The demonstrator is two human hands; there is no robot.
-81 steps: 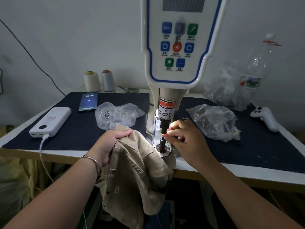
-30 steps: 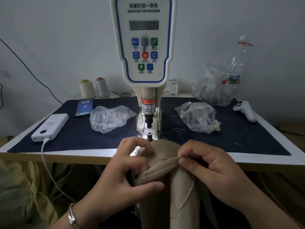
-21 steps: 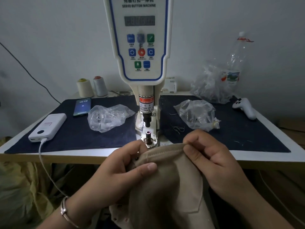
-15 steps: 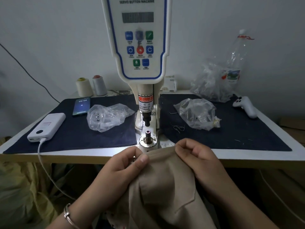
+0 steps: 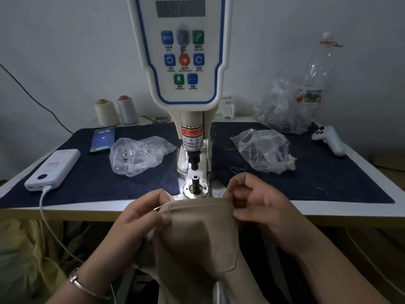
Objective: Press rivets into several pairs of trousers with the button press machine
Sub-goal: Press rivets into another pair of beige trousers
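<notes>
Head view: trousers (image 5: 197, 233) hem pinched between left hand (image 5: 140, 218), right hand (image 5: 263, 207) fingers.

Both hands held the tan trousers (image 5: 192, 233) by a stitched edge at the worktop's (image 5: 328, 210) front: the left hand (image 5: 140, 218) and right hand (image 5: 260, 205) pinched it just before the button press machine's (image 5: 182, 62) lower die (image 5: 195, 183), which perhaps carried a rivet.

phone (image 5: 102, 139), power bank (image 5: 53, 170), thread cones (image 5: 116, 111), bottle (image 5: 315, 73)
</notes>
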